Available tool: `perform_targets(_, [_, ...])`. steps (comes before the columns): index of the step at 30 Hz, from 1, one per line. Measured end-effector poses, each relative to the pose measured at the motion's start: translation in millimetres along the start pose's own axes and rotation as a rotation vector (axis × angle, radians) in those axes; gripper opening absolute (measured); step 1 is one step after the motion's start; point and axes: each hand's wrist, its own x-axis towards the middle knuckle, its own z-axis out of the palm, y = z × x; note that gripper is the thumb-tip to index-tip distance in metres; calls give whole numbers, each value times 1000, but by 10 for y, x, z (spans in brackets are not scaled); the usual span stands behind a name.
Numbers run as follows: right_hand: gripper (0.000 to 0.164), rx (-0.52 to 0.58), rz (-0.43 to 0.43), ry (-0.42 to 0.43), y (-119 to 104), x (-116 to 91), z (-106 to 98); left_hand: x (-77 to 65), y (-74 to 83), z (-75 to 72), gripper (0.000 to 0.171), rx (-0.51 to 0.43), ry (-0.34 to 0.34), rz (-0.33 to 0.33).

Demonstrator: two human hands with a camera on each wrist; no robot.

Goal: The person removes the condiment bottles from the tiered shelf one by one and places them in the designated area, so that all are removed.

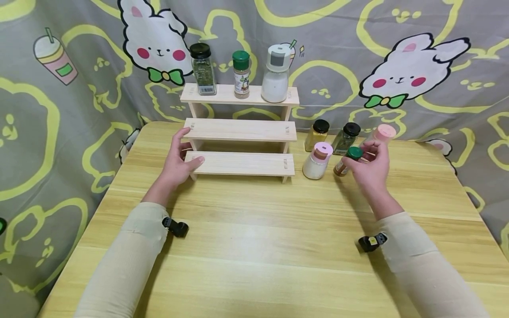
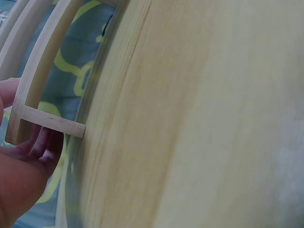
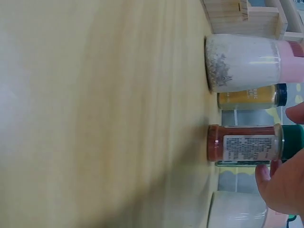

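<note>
My left hand (image 1: 177, 160) grips the left end of a three-tier wooden shelf (image 1: 238, 164), thumb on the lowest board and fingers behind. In the left wrist view the fingers bend around the board's end (image 2: 19, 128). On the right, my right hand (image 1: 371, 168) has its thumb and fingers around the top of a green-capped spice jar (image 3: 249, 143) with reddish-brown contents and a white label. The jar is upright; whether its base touches the table cannot be told. Close to this hand stand a pink-capped jar (image 1: 385, 133) and a black-capped jar of green herbs (image 1: 345, 140).
A pink-lidded jar of white grains (image 1: 316, 165) and a yellow spice jar (image 1: 317, 136) stand right of the shelf. The top tier bears a herb jar (image 1: 204, 73), a green-capped jar (image 1: 241, 77) and a white-lidded jar (image 1: 275, 79). A patterned curtain (image 1: 326, 26) hangs behind the table (image 1: 254, 247).
</note>
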Motion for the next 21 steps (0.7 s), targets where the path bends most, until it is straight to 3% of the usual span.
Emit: perform_targets(21, [56, -34, -38, -39, -444, 124, -17, 1, -7, -10, 84, 15, 1, 1])
